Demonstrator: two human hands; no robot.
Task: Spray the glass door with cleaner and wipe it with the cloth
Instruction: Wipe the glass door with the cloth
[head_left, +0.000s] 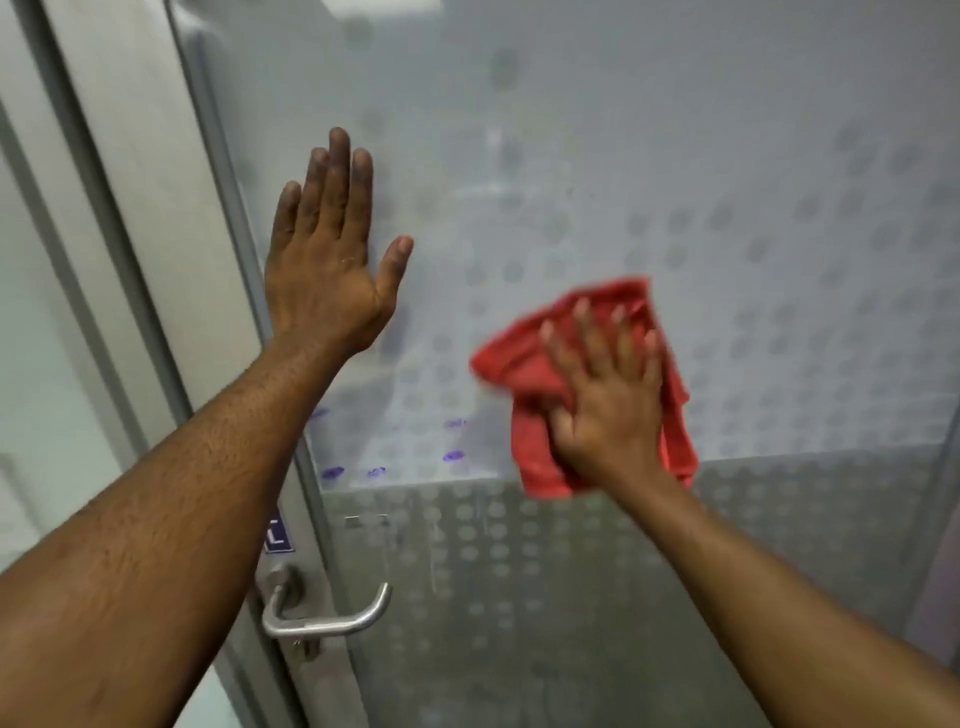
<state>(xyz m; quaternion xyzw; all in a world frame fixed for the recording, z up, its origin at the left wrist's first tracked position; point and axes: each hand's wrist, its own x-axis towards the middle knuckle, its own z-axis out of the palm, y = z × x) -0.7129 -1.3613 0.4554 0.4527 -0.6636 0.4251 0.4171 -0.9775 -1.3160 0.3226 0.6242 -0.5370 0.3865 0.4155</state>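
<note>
The glass door (701, 156) fills most of the view; it is frosted and printed with rows of grey dots. My left hand (324, 260) lies flat against the glass near the door's left edge, fingers spread, holding nothing. My right hand (608, 395) presses a red cloth (524, 374) against the glass at mid height, fingers splayed over it. The right hand and the cloth are blurred by motion. No spray bottle is in view.
A metal lever handle (332, 618) sits on the door's left edge, below my left forearm. A small blue sign (280, 535) is just above it. Several purple smudges (452, 457) mark the glass near the lower left. The pale door frame (119, 182) runs down the left.
</note>
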